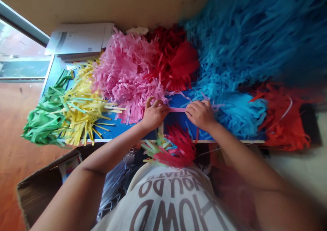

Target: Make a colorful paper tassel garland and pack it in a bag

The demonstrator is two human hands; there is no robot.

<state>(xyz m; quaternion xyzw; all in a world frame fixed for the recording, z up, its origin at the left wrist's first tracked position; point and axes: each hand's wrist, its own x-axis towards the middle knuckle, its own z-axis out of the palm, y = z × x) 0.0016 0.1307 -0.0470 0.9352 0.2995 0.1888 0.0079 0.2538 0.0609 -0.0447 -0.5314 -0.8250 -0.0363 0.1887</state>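
A: Item one, the grip?
B: Pink strip (177, 109), one. Pinched between the curled fingers of the left hand (156, 111) and the right hand (200, 112); the short span between was drawn straight over the table (176, 118). The fingertips were partly hidden.

A: Items around it?
B: Beyond the left hand, pink pile (127, 64). Beyond the span, red pile (178, 64). Right of the right hand, blue pile (237, 113). Well left of the grip, yellow pile (83, 111), then green pile (44, 117). Nearer the body, below the grip, red fringe (182, 147).

A: Handling advised?
B: In judgement, a light, even pull was called for; by a jerk, so thin a strip might have been torn. The span was best held flat and untwisted, both pinches level, and well clear of the blue pile, where loose ends could be snagged.
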